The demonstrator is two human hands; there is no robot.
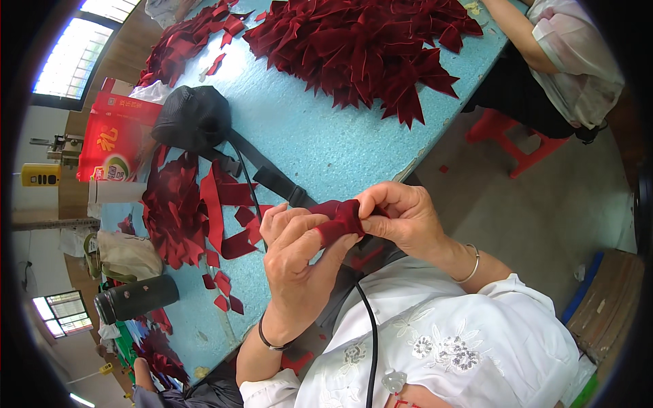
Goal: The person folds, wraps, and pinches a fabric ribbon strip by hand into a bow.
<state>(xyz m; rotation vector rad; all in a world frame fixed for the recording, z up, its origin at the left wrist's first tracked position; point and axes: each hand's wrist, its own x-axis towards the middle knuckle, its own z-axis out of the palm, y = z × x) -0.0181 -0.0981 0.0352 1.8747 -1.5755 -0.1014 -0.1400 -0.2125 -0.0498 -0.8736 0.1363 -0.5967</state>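
A dark red velvet ribbon (342,223) is folded into a loop between my two hands, just past the near edge of the table. My left hand (297,253) pinches its left part, with the thumb below and the fingers above. The right hand (407,219) has its thumb and forefinger closed on the ribbon's right end. Loose red ribbon strips (216,207) and small cut scraps (222,282) lie on the table to the left of my hands. Beyond them sits a small heap of red ribbon pieces (173,217).
A large pile of red ribbon bows (340,47) covers the far side of the blue table (313,146). A black mesh pouch with a strap (194,119), a red bag (112,139) and a dark bottle (139,299) stand at left. Another person's arm (520,30) reaches in at far right, near a red stool (513,139).
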